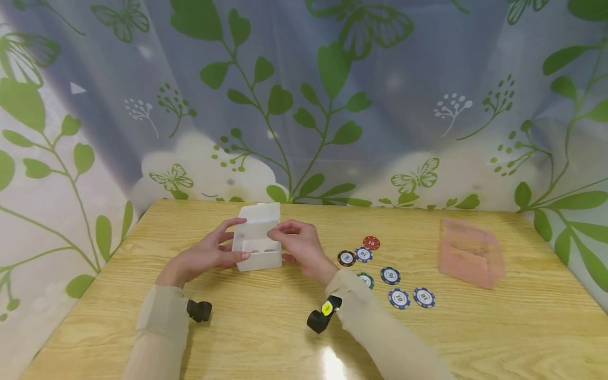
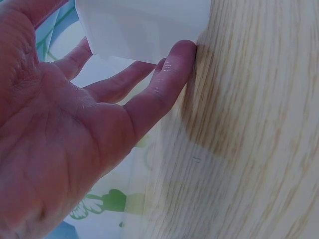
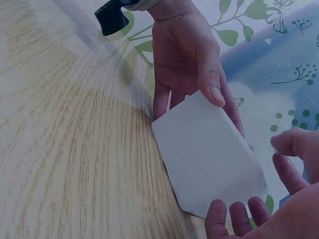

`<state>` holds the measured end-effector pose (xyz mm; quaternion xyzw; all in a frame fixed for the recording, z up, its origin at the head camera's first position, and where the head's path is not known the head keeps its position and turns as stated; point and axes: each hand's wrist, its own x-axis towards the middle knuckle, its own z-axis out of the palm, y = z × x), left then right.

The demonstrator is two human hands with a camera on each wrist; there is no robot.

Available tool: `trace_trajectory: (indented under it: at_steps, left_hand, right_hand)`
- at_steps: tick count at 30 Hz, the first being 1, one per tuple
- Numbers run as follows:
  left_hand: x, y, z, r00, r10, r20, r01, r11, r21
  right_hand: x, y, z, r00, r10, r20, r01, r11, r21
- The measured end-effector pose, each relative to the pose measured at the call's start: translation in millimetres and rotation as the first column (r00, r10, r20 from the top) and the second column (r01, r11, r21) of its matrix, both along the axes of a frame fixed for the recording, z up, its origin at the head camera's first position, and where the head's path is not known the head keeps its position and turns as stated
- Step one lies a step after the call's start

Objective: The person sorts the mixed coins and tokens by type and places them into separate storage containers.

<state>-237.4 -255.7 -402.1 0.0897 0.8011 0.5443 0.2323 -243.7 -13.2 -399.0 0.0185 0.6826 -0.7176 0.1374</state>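
Note:
A white box (image 1: 258, 260), its lid (image 1: 260, 212) raised at the back, stands on the table between the two hands. Low inside it, the edges of some small discs (image 1: 256, 252) show. My left hand (image 1: 216, 250) grips the box from the left, thumb on the near side and fingers spread along the far side. The right hand (image 1: 301, 244) is at the box's right, thumb and forefinger brought together over the opening. Its other fingertips (image 3: 239, 215) reach the box's side in the right wrist view. I cannot tell whether anything is between thumb and forefinger.
Right of the right hand lie several loose poker chips: a red chip (image 1: 371, 243), a black chip (image 1: 347, 258), a green chip (image 1: 366, 280) partly behind the wrist, and blue chips (image 1: 390, 275). Farther right lies a translucent pink pouch (image 1: 470, 253). A leaf-patterned curtain (image 1: 304, 132) hangs behind the table.

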Motion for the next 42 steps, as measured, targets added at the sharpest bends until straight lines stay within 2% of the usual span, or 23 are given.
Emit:
trace_trajectory:
  at_steps: [11,16,22,31,34,37,40,42]
  left_hand:
    - [0.6,0.5,0.7,1.0,0.005,0.01,-0.005,1.0,-0.001]
    - [1.7,1.0,3.2,1.0,0.002,0.008,-0.002,1.0,-0.017]
    - [3.5,0.5,5.9,1.0,-0.016,-0.022,0.015,0.999,-0.039]
    - [5.8,1.7,3.7,0.995,-0.018,-0.098,0.01,0.997,-0.077]
    - [8.6,1.7,5.8,0.993,-0.018,-0.121,0.005,0.994,-0.106]
    - [12.2,1.8,9.2,0.988,-0.002,-0.153,-0.021,0.989,-0.148]
    - [16.5,2.8,14.9,0.977,0.041,-0.208,-0.083,0.977,-0.198]
    - [19.4,4.4,19.5,0.964,0.072,-0.257,-0.134,0.964,-0.231]
  right_hand:
    - [-1.4,2.8,-0.1,1.0,0.015,-0.001,-0.015,1.0,0.01]
    - [-1.8,8.6,-0.5,0.996,0.074,-0.039,-0.072,0.995,0.069]
    - [1.1,18.0,4.2,0.974,0.178,-0.14,-0.154,0.974,0.168]
    - [0.0,31.2,6.8,0.947,0.232,-0.222,-0.185,0.959,0.215]
    - [1.2,37.1,7.9,0.928,0.261,-0.265,-0.183,0.941,0.284]
    - [2.4,43.0,9.3,0.902,0.294,-0.315,-0.162,0.909,0.384]
    - [3.5,49.6,11.7,0.883,0.324,-0.34,-0.143,0.876,0.461]
    - [4.1,54.7,13.2,0.871,0.346,-0.35,-0.131,0.849,0.512]
